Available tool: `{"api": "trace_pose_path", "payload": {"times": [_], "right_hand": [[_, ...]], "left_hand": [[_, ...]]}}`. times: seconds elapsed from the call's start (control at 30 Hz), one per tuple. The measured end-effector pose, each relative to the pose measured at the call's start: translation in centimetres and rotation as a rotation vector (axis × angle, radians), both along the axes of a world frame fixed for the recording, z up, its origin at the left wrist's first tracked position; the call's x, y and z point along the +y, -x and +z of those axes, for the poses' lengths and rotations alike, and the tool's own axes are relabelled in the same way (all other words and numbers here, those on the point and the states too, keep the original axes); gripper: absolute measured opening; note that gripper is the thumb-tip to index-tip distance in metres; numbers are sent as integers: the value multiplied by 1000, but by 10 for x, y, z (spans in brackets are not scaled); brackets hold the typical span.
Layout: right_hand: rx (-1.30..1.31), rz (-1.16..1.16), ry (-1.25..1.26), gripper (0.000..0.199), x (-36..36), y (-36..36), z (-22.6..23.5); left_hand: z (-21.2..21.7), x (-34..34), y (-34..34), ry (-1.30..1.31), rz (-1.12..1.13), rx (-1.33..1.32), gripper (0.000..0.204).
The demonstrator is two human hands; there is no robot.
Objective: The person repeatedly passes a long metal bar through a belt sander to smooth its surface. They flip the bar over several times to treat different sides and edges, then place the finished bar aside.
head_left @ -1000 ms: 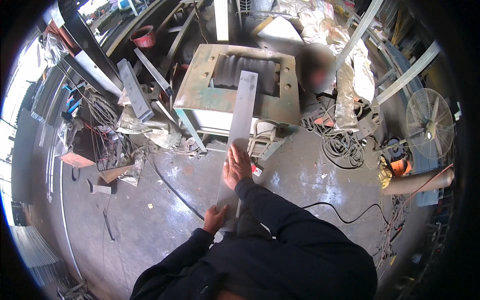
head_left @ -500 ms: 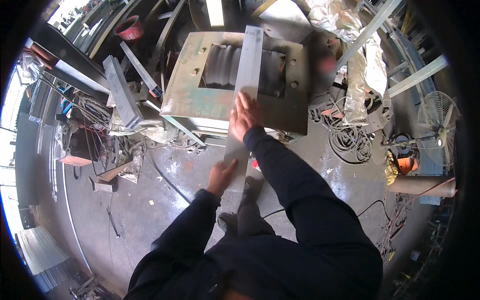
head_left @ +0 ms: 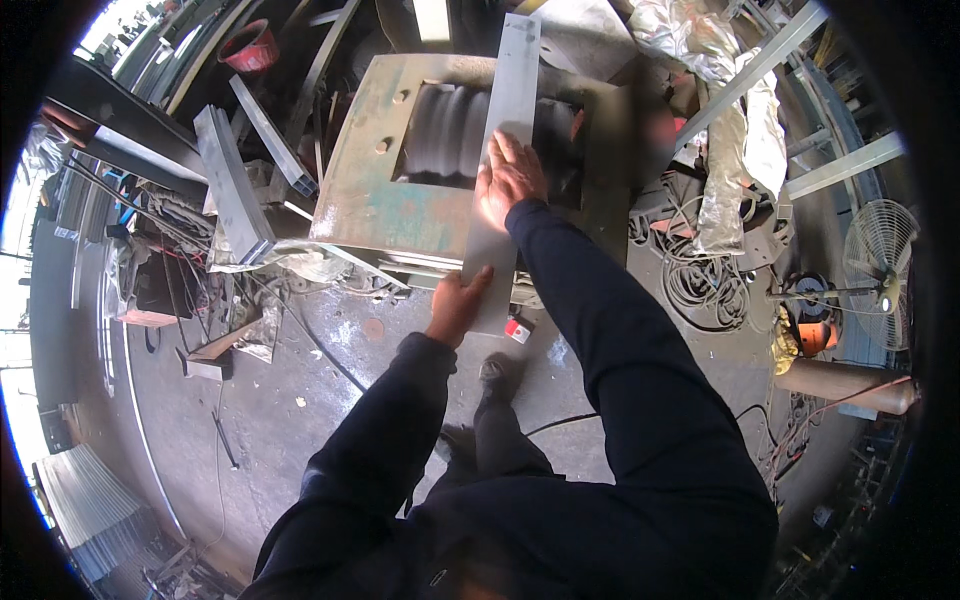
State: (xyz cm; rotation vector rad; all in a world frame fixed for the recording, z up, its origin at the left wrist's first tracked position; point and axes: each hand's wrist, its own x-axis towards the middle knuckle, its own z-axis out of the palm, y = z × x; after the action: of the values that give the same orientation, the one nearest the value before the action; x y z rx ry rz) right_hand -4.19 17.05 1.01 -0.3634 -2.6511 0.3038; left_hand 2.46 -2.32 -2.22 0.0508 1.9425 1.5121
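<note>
A long flat grey metal bar (head_left: 514, 85) lies lengthwise over a worn green-and-tan machine (head_left: 410, 215). Through the machine's rectangular opening a dark ribbed roller (head_left: 440, 135) shows on both sides of the bar, which covers its middle. My left hand (head_left: 459, 305) grips the bar's near end from the left edge, thumb on top and the other fingers mostly hidden. Farther up, my right hand (head_left: 511, 180) rests on the bar's upper face with fingers stretched out, near the front rim of the opening.
Stacked metal profiles (head_left: 232, 190) and a red bucket (head_left: 248, 48) stand left of the machine. To the right are coiled cables (head_left: 705, 285), a standing fan (head_left: 880, 270) and a brown cylinder (head_left: 845, 385). A small red-and-white box (head_left: 517, 331) lies below the bar.
The bar has slid forward, away from me, over the roller. Both hands have moved forward with it, still in contact. The red-and-white box shows more fully.
</note>
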Motion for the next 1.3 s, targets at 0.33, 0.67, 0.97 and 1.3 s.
{"api": "trace_pose_path", "payload": {"times": [0.33, 0.67, 0.97, 1.3], "right_hand": [[9, 29, 19, 53, -85, -100, -15], [-40, 35, 98, 55, -209, -217, -33], [4, 83, 217, 61, -259, -258, -31], [-198, -279, 847, 47, -273, -235, -23]], "left_hand": [[-37, -89, -100, -12, -23, 40, 53], [-52, -219, -214, 76, -24, -19, 48], [-26, -290, -236, 245, -61, -2, 55], [3, -307, -234, 7, -22, -472, 68]]}}
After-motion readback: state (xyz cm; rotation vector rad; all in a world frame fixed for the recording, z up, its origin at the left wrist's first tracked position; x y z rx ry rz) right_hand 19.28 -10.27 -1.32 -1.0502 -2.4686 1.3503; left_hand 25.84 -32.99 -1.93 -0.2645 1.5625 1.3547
